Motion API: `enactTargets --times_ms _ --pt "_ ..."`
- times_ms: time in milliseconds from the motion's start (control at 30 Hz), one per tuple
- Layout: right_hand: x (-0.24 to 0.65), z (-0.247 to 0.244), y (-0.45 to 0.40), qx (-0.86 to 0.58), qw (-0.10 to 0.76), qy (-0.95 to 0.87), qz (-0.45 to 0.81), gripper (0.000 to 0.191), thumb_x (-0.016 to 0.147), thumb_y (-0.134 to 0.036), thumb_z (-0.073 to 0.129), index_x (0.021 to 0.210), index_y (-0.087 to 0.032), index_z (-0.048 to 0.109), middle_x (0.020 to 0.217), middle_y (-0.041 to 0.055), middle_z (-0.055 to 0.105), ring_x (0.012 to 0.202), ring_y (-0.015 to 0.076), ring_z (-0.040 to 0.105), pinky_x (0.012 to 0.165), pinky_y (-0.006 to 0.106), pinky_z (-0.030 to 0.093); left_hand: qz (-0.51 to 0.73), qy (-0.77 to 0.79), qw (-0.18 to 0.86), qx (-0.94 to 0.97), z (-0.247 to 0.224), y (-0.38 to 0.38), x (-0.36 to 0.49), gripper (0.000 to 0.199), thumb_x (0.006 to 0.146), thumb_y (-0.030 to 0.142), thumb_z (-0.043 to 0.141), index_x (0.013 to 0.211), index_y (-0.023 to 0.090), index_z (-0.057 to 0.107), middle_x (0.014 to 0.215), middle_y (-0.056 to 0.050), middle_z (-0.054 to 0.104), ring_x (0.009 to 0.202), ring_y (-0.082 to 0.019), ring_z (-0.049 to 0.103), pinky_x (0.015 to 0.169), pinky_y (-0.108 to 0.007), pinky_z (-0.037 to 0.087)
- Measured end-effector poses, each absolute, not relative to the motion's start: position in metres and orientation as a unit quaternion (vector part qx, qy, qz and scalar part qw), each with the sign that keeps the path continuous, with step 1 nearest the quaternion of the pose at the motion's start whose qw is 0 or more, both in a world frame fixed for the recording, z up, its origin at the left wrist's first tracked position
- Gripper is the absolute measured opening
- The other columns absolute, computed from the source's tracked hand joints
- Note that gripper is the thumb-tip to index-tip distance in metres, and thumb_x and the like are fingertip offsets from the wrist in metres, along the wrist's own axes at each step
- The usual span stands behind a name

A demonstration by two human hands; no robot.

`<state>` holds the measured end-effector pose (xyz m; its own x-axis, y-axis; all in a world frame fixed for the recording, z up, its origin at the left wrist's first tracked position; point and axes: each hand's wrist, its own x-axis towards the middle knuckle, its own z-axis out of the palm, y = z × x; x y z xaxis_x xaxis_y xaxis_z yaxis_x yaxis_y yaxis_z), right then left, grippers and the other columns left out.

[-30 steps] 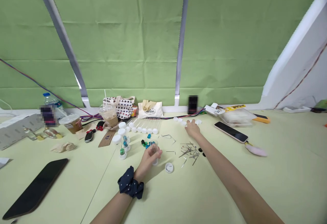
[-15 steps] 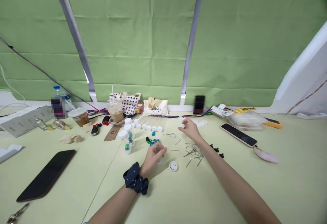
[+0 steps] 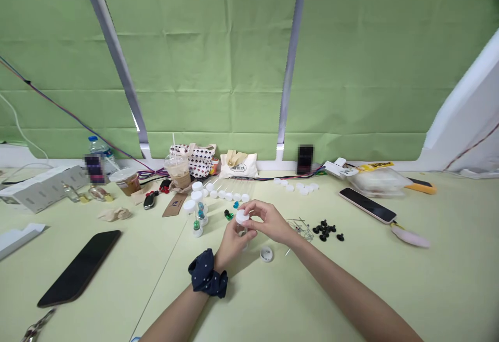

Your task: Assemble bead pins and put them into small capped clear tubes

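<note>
Near the middle of the table, my left hand (image 3: pixel 233 241) is wrapped round a small clear container (image 3: pixel 242 229), held upright. My right hand (image 3: pixel 268 220) pinches a white round cap (image 3: pixel 242 216) on top of that container. Just right of my left hand lies a small white dish (image 3: pixel 266 254) with tiny pieces in it. Green beads (image 3: pixel 228 215) and a blue bead (image 3: pixel 236 205) lie behind the hands. To the left stand several capped bottles (image 3: pixel 189 207), some with coloured beads inside. Metal rods (image 3: pixel 302 226) lie partly behind my right forearm.
Black knobbed parts (image 3: pixel 325 231) and a phone (image 3: pixel 367 205) lie to the right. More white caps (image 3: pixel 304 190) are at the back. A large black phone (image 3: pixel 80 268), drink cups (image 3: pixel 179 172) and a white box (image 3: pixel 42 188) are on the left.
My right hand has moved left and toward me from the loose caps, bringing a white cap onto the container in my left hand. The black parts behind my forearm now show more fully.
</note>
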<state>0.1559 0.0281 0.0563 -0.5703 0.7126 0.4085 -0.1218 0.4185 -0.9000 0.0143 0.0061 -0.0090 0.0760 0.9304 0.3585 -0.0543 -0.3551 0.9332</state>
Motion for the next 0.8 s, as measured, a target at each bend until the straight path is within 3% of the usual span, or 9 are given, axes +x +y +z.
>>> enactTargets --times_ms 200,567,800 --pt "0.1559 0.0584 0.0272 -0.198 0.423 -0.747 0.473 0.016 0.073 -0.026 0.067 0.085 -0.018 0.059 0.102 0.0063 0.062 0.097 0.0172 0.057 0.084 0.033 0.045 0.533 0.415 0.429 0.6 -0.0089 0.0049 0.0151 0.026 0.078 0.041 0.055 0.075 0.015 0.053 0.058 0.002 0.048 0.053 -0.01 0.042 0.053 -0.023 0.035" --pt "0.1589 0.0616 0.0274 -0.205 0.428 -0.782 0.403 0.021 0.074 -0.033 0.067 0.092 -0.022 0.07 0.101 0.0072 0.065 0.098 0.0194 0.058 0.088 0.036 0.045 0.515 0.411 0.424 0.621 -0.0103 0.007 0.0151 0.023 0.079 0.038 0.052 0.073 0.016 0.05 0.058 0.002 0.045 0.053 -0.01 0.04 0.052 -0.023 0.033" --pt "0.1577 0.0609 0.0294 -0.21 0.412 -0.786 0.411 0.021 0.074 -0.035 0.067 0.089 -0.02 0.07 0.102 0.0077 0.064 0.093 0.0185 0.06 0.081 0.033 0.048 0.515 0.396 0.437 0.621 -0.0053 0.0047 0.0132 0.021 0.075 0.035 0.054 0.069 0.016 0.05 0.059 0.001 0.046 0.056 -0.011 0.041 0.055 -0.024 0.034"
